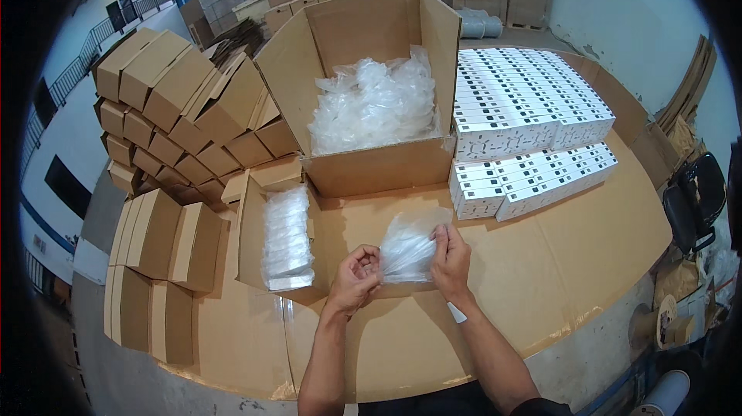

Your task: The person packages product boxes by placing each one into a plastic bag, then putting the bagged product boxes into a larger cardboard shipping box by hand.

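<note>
Between my two hands a clear plastic bag (408,250) is held up over the cardboard-covered table, looking flat and creased. My left hand (357,278) pinches its left edge, fingers curled. On the opposite edge, my right hand (450,258) grips the bag between thumb and fingers. Left of my hands stands an open carton (251,242) with a row of plastic-wrapped white boxes (287,238) in it. Beyond the bag, a big open carton (375,165) holds a heap of loose clear plastic bags (371,103).
Stacked white printed boxes (533,107) fill the table's back right. Many brown cartons (170,115) are piled at the left, with several more (166,261) nearer me. The cardboard table cover (541,285) curves round the right. A black chair (696,200) stands beyond it.
</note>
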`<state>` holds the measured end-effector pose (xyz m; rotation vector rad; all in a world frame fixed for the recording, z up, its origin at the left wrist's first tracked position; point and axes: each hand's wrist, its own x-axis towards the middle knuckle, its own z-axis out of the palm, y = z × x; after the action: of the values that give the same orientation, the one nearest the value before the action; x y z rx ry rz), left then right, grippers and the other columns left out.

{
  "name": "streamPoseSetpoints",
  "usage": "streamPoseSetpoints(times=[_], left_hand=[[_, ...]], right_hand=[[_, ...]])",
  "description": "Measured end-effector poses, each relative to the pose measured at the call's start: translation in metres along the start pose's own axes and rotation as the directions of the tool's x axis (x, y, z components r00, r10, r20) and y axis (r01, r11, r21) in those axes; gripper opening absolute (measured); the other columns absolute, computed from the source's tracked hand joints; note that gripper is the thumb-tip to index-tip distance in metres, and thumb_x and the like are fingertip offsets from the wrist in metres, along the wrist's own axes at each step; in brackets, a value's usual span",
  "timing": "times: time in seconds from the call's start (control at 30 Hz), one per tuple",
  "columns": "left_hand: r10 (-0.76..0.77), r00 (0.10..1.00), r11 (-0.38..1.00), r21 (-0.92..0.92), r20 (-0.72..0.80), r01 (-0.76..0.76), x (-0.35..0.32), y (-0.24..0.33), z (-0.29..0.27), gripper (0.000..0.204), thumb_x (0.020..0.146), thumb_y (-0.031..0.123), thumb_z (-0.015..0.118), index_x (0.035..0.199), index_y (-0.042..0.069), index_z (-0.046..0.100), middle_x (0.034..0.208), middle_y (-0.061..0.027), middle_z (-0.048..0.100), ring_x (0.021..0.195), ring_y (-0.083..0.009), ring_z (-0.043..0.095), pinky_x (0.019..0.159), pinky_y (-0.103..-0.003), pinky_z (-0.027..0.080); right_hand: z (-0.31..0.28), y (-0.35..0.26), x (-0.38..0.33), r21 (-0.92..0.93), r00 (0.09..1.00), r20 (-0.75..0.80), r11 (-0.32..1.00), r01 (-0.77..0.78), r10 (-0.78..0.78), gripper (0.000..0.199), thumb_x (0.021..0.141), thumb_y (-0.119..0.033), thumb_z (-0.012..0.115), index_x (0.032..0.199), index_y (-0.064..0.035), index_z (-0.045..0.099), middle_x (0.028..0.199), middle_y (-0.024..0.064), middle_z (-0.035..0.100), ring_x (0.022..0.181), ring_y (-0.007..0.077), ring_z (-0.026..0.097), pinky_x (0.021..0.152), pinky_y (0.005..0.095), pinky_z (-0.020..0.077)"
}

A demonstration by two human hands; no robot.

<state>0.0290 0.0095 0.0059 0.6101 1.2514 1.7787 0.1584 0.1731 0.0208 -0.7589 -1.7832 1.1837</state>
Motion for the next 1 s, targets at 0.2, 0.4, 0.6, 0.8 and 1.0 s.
streamPoseSetpoints(times=[0.2,0.4,0.6,0.8,1.0], left_hand=[[0.406,0.888,0.907,0.214,-0.215,-0.363,0.007,-0.005,0.025,0.026,0.094,0.004,0.064,0.119,0.004,0.056,0.103,-0.0024,0.056,0.073,-0.0082,0.054,0.059,-0.023,0.043],[0.441,0.777,0.832,0.529,-0.450,-0.166,0.013,-0.005,0.046,0.020,0.104,0.021,0.061,0.099,0.002,0.059,0.082,0.0023,0.056,0.066,-0.0065,0.047,0.058,-0.025,0.040],[0.518,0.682,0.810,0.552,-0.516,-0.197,0.019,-0.011,0.034,0.030,0.108,0.025,0.055,0.088,0.003,0.056,0.072,0.0040,0.051,0.066,-0.0066,0.045,0.058,-0.026,0.039],[0.524,0.702,0.829,0.477,-0.482,-0.291,0.019,-0.020,0.041,0.022,0.101,0.022,0.068,0.094,0.003,0.061,0.079,0.0024,0.059,0.072,-0.0072,0.053,0.064,-0.025,0.044],[0.454,0.811,0.855,0.435,-0.369,-0.280,0.016,-0.011,0.049,0.021,0.092,0.016,0.079,0.099,0.001,0.065,0.087,0.0000,0.066,0.080,-0.0076,0.059,0.073,-0.024,0.049]], right_hand=[[0.002,-0.002,-0.006,-0.017,0.996,0.019,0.996,0.092,-0.091,0.023,0.107,-0.014,0.050,0.093,0.0015,0.061,0.078,0.0199,0.066,0.071,0.0380,0.068,0.062,0.0421,0.0503],[0.020,-0.001,-0.025,0.026,0.978,0.087,0.982,0.187,-0.188,0.029,0.108,-0.016,0.048,0.088,0.0011,0.059,0.067,0.0171,0.056,0.054,0.0254,0.056,0.054,0.0382,0.0434],[0.019,-0.002,-0.025,0.082,0.980,0.198,0.997,0.010,-0.026,0.028,0.108,-0.018,0.050,0.091,0.0002,0.062,0.062,0.0081,0.054,0.055,0.0125,0.052,0.053,0.0336,0.0416],[0.020,-0.006,-0.014,0.287,0.980,0.185,0.949,-0.131,0.080,0.029,0.108,-0.021,0.053,0.090,-0.0010,0.064,0.069,-0.0018,0.057,0.063,0.0062,0.052,0.057,0.0256,0.0434],[0.007,0.004,0.011,0.373,0.996,0.034,0.923,-0.093,0.087,0.023,0.108,-0.018,0.055,0.095,-0.0009,0.063,0.080,-0.0024,0.059,0.071,0.0037,0.052,0.063,0.0219,0.0438]])
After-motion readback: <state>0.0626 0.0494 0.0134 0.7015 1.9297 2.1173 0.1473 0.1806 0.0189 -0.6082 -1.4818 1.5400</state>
